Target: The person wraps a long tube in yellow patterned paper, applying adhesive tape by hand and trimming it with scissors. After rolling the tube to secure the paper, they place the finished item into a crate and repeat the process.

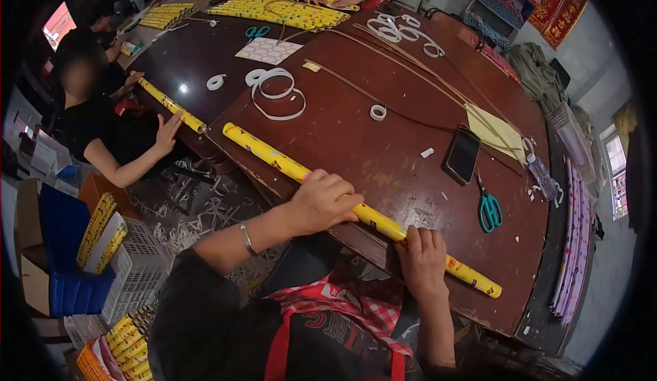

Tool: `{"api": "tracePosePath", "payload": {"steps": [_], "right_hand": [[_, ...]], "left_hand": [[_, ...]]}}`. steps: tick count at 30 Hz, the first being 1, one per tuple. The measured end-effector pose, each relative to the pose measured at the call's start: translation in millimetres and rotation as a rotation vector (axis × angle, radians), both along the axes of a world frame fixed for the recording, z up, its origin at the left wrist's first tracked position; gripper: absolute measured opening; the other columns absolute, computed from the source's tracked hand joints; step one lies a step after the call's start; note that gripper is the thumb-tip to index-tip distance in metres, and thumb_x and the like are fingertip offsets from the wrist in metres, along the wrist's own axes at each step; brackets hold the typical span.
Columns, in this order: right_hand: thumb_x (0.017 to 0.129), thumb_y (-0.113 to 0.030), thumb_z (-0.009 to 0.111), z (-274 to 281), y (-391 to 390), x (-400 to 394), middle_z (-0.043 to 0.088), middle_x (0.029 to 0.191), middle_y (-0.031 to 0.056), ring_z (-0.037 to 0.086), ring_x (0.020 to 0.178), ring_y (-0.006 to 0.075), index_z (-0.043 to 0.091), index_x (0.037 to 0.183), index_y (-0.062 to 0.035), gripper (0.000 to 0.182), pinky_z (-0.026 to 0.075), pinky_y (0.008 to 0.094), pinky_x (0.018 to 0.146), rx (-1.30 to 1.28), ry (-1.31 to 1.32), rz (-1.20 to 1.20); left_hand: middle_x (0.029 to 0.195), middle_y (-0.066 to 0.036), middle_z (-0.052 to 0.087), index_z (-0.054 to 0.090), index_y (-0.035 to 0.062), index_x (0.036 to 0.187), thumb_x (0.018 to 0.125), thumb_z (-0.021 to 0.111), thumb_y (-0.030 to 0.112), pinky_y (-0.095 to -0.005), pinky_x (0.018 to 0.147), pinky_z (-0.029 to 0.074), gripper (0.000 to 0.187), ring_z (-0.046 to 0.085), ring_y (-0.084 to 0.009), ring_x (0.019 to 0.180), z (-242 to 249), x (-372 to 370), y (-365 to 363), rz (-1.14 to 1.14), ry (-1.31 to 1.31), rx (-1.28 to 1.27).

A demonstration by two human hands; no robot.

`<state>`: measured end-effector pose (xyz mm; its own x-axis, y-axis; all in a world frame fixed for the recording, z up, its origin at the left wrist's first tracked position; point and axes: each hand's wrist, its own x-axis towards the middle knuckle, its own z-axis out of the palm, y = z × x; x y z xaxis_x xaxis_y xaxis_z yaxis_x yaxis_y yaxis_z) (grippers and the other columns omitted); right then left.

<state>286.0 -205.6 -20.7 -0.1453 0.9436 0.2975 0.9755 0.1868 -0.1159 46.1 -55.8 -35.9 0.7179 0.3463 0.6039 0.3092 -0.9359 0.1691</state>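
A long yellow patterned tube (267, 154) lies slantwise along the near edge of the brown table. My left hand (325, 203) is closed over its middle, fingers bent across the top and a bracelet on the wrist. Further along, my right hand (426, 261) grips the same tube with its fingers curled over it. The tube's lower right end sticks out past my right hand. Teal-handled scissors (489, 210) and a black phone (463, 154) lie on the table beyond the right half of the tube.
White tape rolls (278, 94) and a smaller roll (378, 112) lie on the table (342, 135), near long brown strips (410, 73). Stacked yellow tubes (274, 13) lie at the back. At left a co-worker handles another yellow tube (171, 104). A grey crate (140, 261) stands on the floor.
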Motion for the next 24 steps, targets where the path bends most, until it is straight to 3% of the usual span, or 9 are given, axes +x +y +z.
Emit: {"api": "tracePosePath", "payload": {"steps": [11,13,16,20,22,24], "right_hand": [[0.079,-0.017,0.074,0,9,-2,0.057,0.093,0.0117,0.055,0.086,0.0334,0.056,0.111,-0.0029,0.039,0.045,0.0458,0.073,0.084,-0.047,0.050],[0.072,-0.013,0.077,1,7,-5,0.059,0.093,0.0133,0.056,0.087,0.0345,0.058,0.105,-0.0035,0.039,0.048,0.0456,0.075,0.114,-0.047,0.041],[0.072,-0.013,0.078,9,1,-11,0.059,0.092,0.0130,0.057,0.085,0.0342,0.057,0.107,-0.0033,0.042,0.048,0.0455,0.073,0.076,-0.042,0.085],[0.072,-0.015,0.078,24,-9,-31,0.060,0.092,0.0130,0.058,0.084,0.0340,0.057,0.107,-0.0035,0.042,0.049,0.0453,0.071,0.076,-0.017,0.156],[0.080,-0.022,0.075,36,-11,-44,0.059,0.093,0.0116,0.057,0.087,0.0329,0.057,0.110,-0.0036,0.040,0.048,0.0446,0.073,0.038,-0.054,0.186],[0.080,-0.022,0.075,48,-15,-53,0.059,0.093,0.0115,0.057,0.087,0.0326,0.057,0.111,-0.0039,0.040,0.048,0.0447,0.072,0.040,-0.069,0.198]], "left_hand": [[0.081,0.001,0.053,0.062,0.0187,0.091,0.074,0.076,0.041,-0.0359,0.071,0.039,0.031,0.055,-0.0184,0.080,-8,32,-28,0.097,-0.043,0.039],[0.082,0.001,0.054,0.062,0.0185,0.091,0.075,0.076,0.040,-0.0361,0.071,0.039,0.030,0.056,-0.0187,0.080,-6,29,-32,0.103,-0.020,0.024],[0.082,0.001,0.054,0.062,0.0180,0.092,0.075,0.076,0.040,-0.0363,0.071,0.039,0.031,0.057,-0.0187,0.081,0,16,-38,0.100,0.005,0.023],[0.082,0.000,0.055,0.060,0.0171,0.092,0.075,0.075,0.040,-0.0362,0.069,0.040,0.032,0.059,-0.0188,0.080,27,-10,-57,0.096,0.105,0.054],[0.082,0.000,0.056,0.059,0.0157,0.092,0.075,0.075,0.040,-0.0361,0.066,0.041,0.034,0.060,-0.0188,0.078,31,-10,-65,0.068,0.156,0.070],[0.082,-0.001,0.057,0.058,0.0150,0.091,0.076,0.075,0.041,-0.0361,0.065,0.043,0.035,0.061,-0.0190,0.077,39,-18,-71,0.066,0.143,0.069]]}}
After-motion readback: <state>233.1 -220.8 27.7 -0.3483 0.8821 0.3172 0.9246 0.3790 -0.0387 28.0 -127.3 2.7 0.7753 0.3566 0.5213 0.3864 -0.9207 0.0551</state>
